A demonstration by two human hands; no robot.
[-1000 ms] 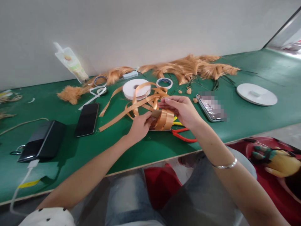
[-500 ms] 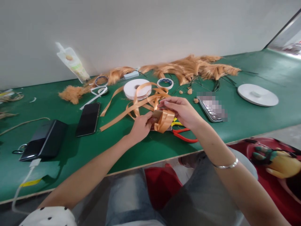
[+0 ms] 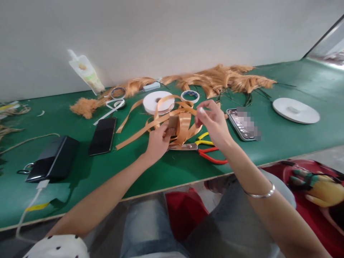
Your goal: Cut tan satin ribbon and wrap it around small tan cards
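My left hand (image 3: 158,142) is closed on a small brown cardboard piece (image 3: 173,122), thumb and fingers pinching its left side. Glossy orange ribbon (image 3: 185,128) wraps loosely around the card, its loops fanned out on the right. My right hand (image 3: 215,122) is up to the right of the card, its curled fingers gripping a strand of that ribbon. Loose ribbon lengths trail left over the table. Just below the loops lie scissors (image 3: 189,147) with one yellow and one red handle. Behind stands a white ribbon spool (image 3: 152,101) lying flat.
A black phone (image 3: 103,136) and a dark box-shaped device (image 3: 53,157) with a white cable are at left. Rightward lie another phone (image 3: 242,123) and a white disc (image 3: 295,110). Orange fibre bundles (image 3: 215,80) line the wall, beside a tape roll (image 3: 190,96).
My right hand has moved right and away from the card, pulling ribbon out. The loops around the card look wider, and the scissors' blades now show more.
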